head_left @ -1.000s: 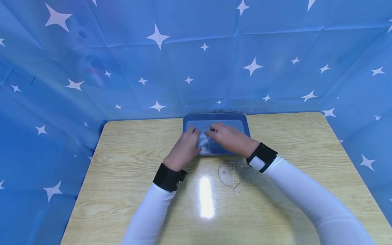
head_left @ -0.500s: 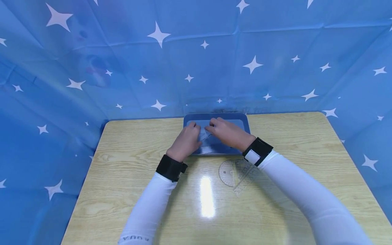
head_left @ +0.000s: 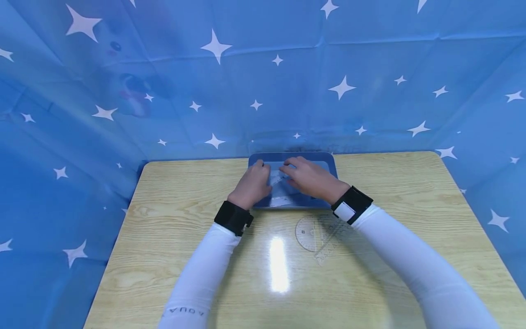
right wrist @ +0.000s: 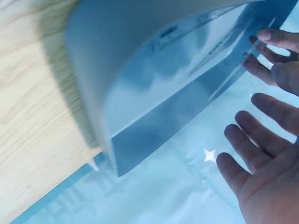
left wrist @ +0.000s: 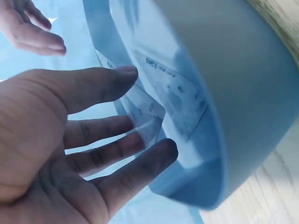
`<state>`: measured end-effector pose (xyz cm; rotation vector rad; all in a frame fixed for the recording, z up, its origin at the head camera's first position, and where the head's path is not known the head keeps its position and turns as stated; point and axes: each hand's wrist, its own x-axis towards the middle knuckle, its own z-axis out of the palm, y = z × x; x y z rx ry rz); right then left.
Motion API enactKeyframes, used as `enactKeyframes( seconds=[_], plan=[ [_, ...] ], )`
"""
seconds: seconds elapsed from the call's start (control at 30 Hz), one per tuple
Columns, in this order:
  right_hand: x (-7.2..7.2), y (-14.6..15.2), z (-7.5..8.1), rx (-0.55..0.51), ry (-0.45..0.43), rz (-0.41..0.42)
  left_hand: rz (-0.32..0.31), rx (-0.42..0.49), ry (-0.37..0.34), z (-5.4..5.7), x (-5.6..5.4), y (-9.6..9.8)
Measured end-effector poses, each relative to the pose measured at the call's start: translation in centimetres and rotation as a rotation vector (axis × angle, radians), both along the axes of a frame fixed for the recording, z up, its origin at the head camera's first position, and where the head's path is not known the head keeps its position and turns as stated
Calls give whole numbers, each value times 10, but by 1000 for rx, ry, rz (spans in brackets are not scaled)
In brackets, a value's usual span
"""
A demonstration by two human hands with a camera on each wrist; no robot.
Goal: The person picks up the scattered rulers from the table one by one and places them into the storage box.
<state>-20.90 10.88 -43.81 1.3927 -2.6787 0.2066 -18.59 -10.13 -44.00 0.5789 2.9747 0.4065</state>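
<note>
My left hand (head_left: 251, 183) is over the left part of the blue tray (head_left: 291, 156). Between its thumb and fingers it holds a clear set square (left wrist: 148, 112), tilted above the tray floor, with printed marks near its edges. Another clear, printed triangular piece (left wrist: 175, 95) shows inside the tray, beyond the held one. My right hand (head_left: 314, 177) hovers over the tray's right half. In the right wrist view its fingers (right wrist: 247, 140) are spread and hold nothing, apart from the set square, which appears nearly edge-on there.
On the wooden table (head_left: 176, 219), in front of the tray, lie a clear round protractor (head_left: 305, 234) and a clear triangular ruler (head_left: 326, 250), partly overlapping. A blue curtain with white stars (head_left: 230, 91) hangs right behind the tray.
Both hands have shifted slightly toward the tray's far side. The clear set square has swung up with the left hand, and the right fingers have opened and come away from it.
</note>
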Motion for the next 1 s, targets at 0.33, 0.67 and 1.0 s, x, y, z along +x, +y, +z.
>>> enactKeyframes(
  seconds=[0.33, 0.67, 1.0],
  plan=[
    [5, 22, -6, -35, 106, 11, 51, -49, -61, -8, -16, 4],
    [15, 49, -13, -40, 145, -18, 47, -68, -66, -18, -29, 5],
    [27, 62, -16, -63, 125, -33, 69, -103, -42, -24, -35, 9]
  ],
)
